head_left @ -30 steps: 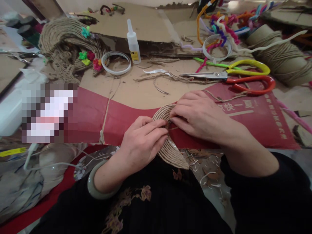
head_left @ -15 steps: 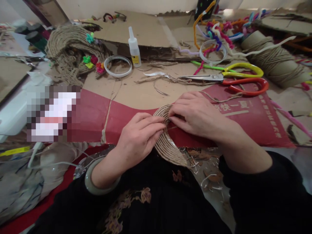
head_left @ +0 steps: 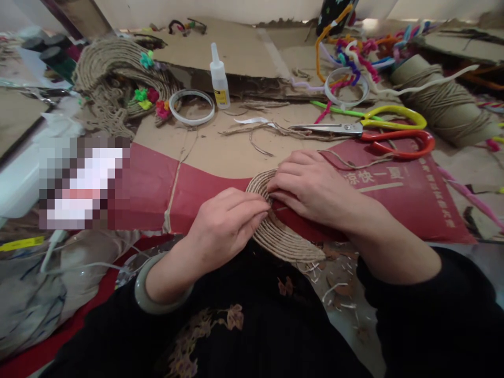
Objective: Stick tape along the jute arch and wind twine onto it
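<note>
A crescent of coiled jute twine (head_left: 285,244) lies curved at the table's front edge, its lower tip pointing right. My left hand (head_left: 230,218) pinches the inner edge of the crescent with thumb and fingers pressed together. Against the upper part of the same piece, my right hand (head_left: 311,184) has its fingers curled and closed, the fingertips almost meeting those of the left. A strand of twine (head_left: 350,161) runs from behind my right hand toward the scissors. What lies right under the fingertips is hidden.
Scissors (head_left: 346,128) with yellow and red handles lie behind my right hand. Farther back are a glue bottle (head_left: 219,84), two tape rolls (head_left: 191,122), a twine spool (head_left: 444,100), pipe cleaners (head_left: 366,50) and a decorated twine piece (head_left: 114,58). Red and brown cardboard (head_left: 220,152) covers the table.
The crescent's lower tip has swung to the right and slightly up. My left hand has shifted a little to the right, while my right hand stays almost in place.
</note>
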`<state>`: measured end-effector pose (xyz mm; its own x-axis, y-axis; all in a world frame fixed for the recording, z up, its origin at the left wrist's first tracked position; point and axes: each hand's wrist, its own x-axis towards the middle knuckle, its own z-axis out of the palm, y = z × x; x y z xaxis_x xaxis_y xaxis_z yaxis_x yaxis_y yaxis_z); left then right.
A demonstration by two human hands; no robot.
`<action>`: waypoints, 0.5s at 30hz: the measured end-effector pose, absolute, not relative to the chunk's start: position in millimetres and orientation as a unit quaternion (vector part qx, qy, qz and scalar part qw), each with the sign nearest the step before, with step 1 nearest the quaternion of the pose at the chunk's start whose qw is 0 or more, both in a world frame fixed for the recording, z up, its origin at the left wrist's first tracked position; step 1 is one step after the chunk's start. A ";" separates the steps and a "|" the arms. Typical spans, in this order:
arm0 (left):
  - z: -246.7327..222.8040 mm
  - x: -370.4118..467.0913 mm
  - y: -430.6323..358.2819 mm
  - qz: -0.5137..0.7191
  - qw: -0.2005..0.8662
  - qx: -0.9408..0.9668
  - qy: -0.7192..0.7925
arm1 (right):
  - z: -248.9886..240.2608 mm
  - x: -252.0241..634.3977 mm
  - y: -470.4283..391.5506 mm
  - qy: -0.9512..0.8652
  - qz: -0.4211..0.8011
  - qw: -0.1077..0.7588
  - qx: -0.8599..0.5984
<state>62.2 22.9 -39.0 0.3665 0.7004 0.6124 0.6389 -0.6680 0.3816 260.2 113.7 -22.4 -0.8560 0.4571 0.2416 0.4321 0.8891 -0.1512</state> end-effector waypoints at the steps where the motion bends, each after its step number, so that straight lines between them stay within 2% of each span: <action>1: -39.8 61.9 24.4 0.388 0.027 0.827 0.406 | -22.7 260.5 114.1 -0.962 0.047 0.138 -0.229; 5: -42.7 63.0 28.8 0.349 -0.028 0.843 0.409 | -23.7 262.7 116.0 -0.964 0.053 0.139 -0.222; 15: -44.1 65.2 27.2 0.341 -0.027 0.836 0.428 | -21.9 266.3 117.3 -0.960 -0.010 0.144 -0.241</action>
